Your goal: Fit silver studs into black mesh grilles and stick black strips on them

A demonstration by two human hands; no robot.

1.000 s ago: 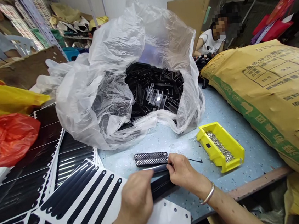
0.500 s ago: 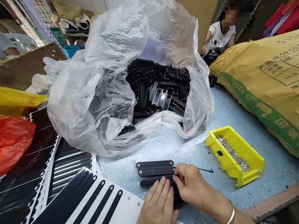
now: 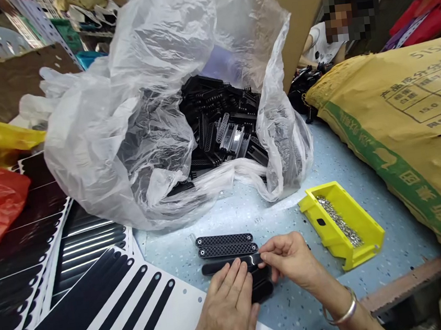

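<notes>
My left hand (image 3: 225, 306) lies over a smooth glossy black bar (image 3: 227, 265), its fingers pressing on the bar. My right hand (image 3: 289, 258) pinches that bar's right end between thumb and fingers. More black bars (image 3: 262, 286) lie stacked under and beyond my fingers. Just above, two black bars with a diamond texture (image 3: 226, 244) lie side by side on the speckled pale blue table (image 3: 298, 304), apart from my hands.
A clear plastic bag (image 3: 123, 143) holds a heap of black parts (image 3: 220, 123). To the right are a yellow bin of small silver parts (image 3: 341, 225) and a large tan sack (image 3: 400, 151). Black strips on white sheets (image 3: 101, 303) lie at left; a co-worker (image 3: 324, 44) sits beyond.
My left hand has moved from the bar's left side onto its top, and my right hand now pinches its right end. The whole view has shifted slightly.
</notes>
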